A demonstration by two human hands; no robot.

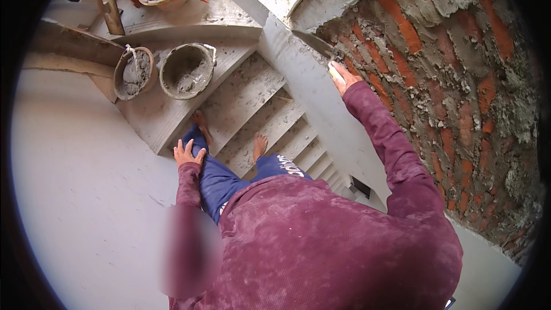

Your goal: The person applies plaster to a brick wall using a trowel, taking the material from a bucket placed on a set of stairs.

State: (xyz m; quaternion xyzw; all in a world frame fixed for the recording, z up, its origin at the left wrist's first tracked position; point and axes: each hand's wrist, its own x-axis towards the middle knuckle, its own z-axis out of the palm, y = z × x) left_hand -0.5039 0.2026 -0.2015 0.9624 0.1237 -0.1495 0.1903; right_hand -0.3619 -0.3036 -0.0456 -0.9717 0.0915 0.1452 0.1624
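My right hand (345, 78) is closed around the handle of a trowel (314, 43). The trowel's dark, thin blade points up and left, lying along the lower edge of the rough brick wall (404, 69), where plaster meets bare brick. Grey mortar fills the joints of that wall and clings in lumps to parts of it. My left hand (188, 154) rests with fingers spread on my left leg, near the knee of the blue trousers (221, 179), and holds nothing.
Concrete stairs (252, 95), spattered with mortar, run down beneath my bare feet. Two mortar buckets (167, 78) (119, 83) stand on the landing at left; another bucket (172, 3) sits higher up. Wooden boards (80, 43) lie by the left edge. A smooth pale wall (86, 166) borders the left.
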